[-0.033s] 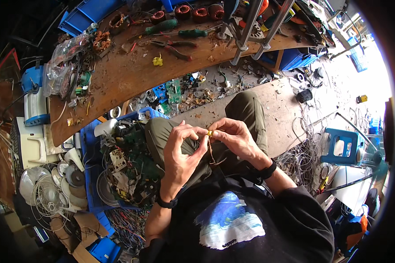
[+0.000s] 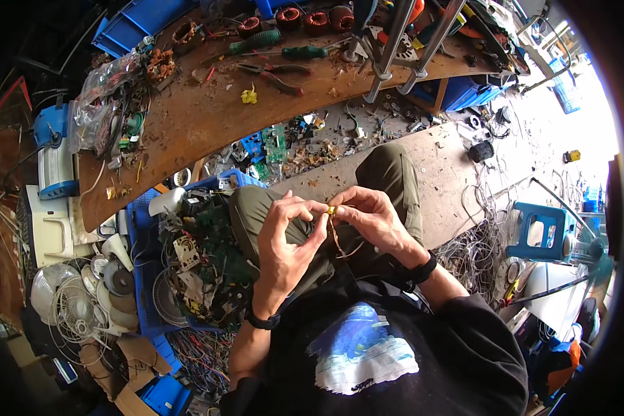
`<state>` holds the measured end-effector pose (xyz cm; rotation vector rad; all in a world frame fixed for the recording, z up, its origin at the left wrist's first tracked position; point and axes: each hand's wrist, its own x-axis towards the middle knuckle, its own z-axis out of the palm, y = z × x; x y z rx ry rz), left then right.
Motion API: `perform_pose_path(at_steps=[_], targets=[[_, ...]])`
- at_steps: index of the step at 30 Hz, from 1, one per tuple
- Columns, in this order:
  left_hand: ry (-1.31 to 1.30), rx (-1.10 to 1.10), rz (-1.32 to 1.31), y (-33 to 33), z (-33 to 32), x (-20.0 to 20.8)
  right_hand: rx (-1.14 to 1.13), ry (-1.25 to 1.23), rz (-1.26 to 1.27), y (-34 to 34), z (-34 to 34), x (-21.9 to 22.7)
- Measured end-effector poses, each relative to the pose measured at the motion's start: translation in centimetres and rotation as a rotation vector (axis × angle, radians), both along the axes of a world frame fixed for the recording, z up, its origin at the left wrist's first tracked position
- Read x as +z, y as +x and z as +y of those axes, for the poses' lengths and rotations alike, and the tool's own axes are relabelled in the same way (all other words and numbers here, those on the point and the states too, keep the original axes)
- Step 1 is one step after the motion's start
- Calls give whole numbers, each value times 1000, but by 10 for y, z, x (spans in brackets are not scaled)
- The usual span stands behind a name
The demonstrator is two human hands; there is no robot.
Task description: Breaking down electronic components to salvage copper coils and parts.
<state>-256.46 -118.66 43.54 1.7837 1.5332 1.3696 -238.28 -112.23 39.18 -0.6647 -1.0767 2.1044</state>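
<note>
Right over the lap, the left hand [image 2: 288, 239] and the right hand [image 2: 371, 222] meet fingertip to fingertip, both pinched on a small yellow part [image 2: 331, 209] with thin copper-coloured wires [image 2: 338, 239] trailing down from it — the piece sits between the two hands, just above the olive-trousered knees. Each wrist carries a dark band. Just beside the left knee stands a blue crate [image 2: 142, 277] heaped with circuit boards [image 2: 208, 256] and broken plastic parts, and past that lie white fan pieces [image 2: 69, 298]. To the right, a tangle of grey cable [image 2: 475, 256] spreads over the floor near a blue plastic stool [image 2: 541, 232]. Farther off runs a long wooden workbench [image 2: 208, 118] — red-handled pliers [image 2: 277, 75], green-handled screwdrivers [image 2: 284, 45] and copper coils [image 2: 305, 17] lie on it.
</note>
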Motion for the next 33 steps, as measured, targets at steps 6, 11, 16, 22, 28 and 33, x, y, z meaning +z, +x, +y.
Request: perform_pose_path(at_steps=[6,11,16,22,28,33], targets=[[-116,-23,-173,-3,-3,-3,35,12,-33,1,-1,-5],[-231,-12,-437,-1,-4,-2,31,-16,-13,-2,-3,-3],[-207,-52,-343,-4,-4,-1,3,21,-94,0,-3,0],[-233,-39,-275,-6,-2,4,5,66,-153,1,-2,1],[9,7,96,-2,-1,1,-11,58,-139,0,-3,-5],[71,-45,243,-4,1,-2,-20,81,-153,-1,-3,-5]])
